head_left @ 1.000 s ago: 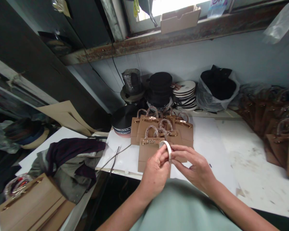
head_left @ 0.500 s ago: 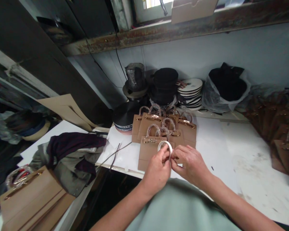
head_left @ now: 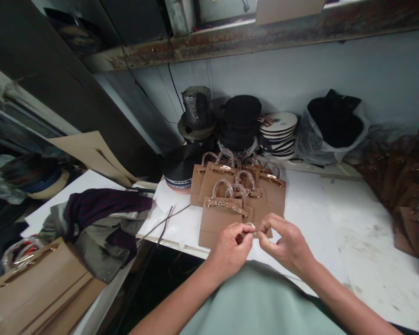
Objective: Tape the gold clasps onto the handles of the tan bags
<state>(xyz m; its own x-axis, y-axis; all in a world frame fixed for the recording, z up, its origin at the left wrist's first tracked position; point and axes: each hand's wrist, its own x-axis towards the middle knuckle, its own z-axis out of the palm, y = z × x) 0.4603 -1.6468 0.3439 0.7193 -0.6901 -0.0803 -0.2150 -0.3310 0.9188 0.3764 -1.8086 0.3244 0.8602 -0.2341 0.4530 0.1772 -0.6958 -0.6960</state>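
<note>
Near the table's front edge, my left hand (head_left: pixel 232 246) is closed, thumb against forefinger. A white roll of tape (head_left: pixel 250 226) is mostly hidden in it, with only a thin pale edge showing at the fingertips. My right hand (head_left: pixel 284 239) faces it, thumb and forefinger pinched close to the roll. Whatever lies in that pinch is too small to make out. Right behind the hands, a tan handbag (head_left: pixel 219 221) stands upright with a plastic-wrapped handle and gold-coloured hardware. Several similar bags crowd behind it.
Black strap rolls (head_left: pixel 181 163) and a stack of white-sided reels (head_left: pixel 278 132) stand by the wall. More brown bags (head_left: pixel 417 228) are at the right. Leftward lie a grey and maroon garment (head_left: pixel 101 223) and stacked tan bags (head_left: pixel 42 288). Thin strips (head_left: pixel 165 225) reach the table edge.
The tape roll was upright with its ring showing above my left fingers; now it is turned and largely hidden. Both hands are slightly lower. The view has shifted a little.
</note>
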